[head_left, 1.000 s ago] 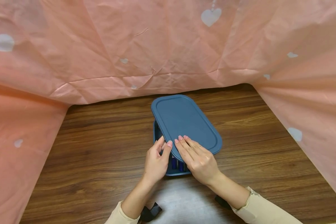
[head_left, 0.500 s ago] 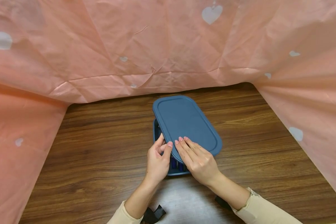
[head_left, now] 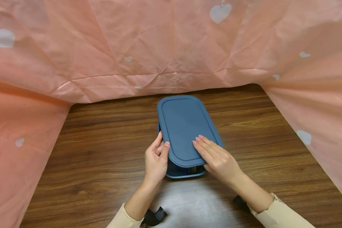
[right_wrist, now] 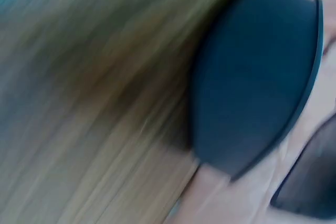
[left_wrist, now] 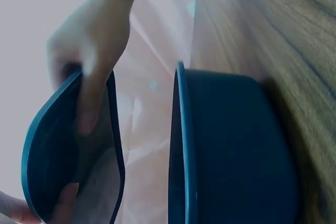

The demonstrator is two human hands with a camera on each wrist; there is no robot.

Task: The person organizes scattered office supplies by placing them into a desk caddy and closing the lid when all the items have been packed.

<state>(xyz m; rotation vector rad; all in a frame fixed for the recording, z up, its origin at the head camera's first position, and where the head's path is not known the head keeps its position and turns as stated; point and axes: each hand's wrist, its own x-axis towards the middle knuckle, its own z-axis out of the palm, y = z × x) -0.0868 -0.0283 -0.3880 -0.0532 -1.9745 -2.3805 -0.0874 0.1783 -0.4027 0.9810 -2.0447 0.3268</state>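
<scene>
A blue rectangular lid (head_left: 185,126) with rounded corners is held over a matching blue box (head_left: 186,176), whose near rim shows below the lid. My left hand (head_left: 156,163) pinches the lid's left edge, thumb on top. My right hand (head_left: 220,163) grips the near right corner, its fingers lying on the top face. Seen from the left wrist, the right thumb is against the lid's underside, and a gap separates lid from box (left_wrist: 236,145). Most of the contents are hidden; a few dark blue shapes show in the opening. The right wrist view is blurred and shows the box's side (right_wrist: 257,77).
The box stands on a brown wood-grain table (head_left: 108,152). Pink cloth (head_left: 159,47) with pale hearts hangs at the back and both sides. Black straps (head_left: 156,217) are at both wrists.
The lid has turned and now lines up more closely with the box. My right hand has shifted right with the lid's corner; my left hand has moved slightly left.
</scene>
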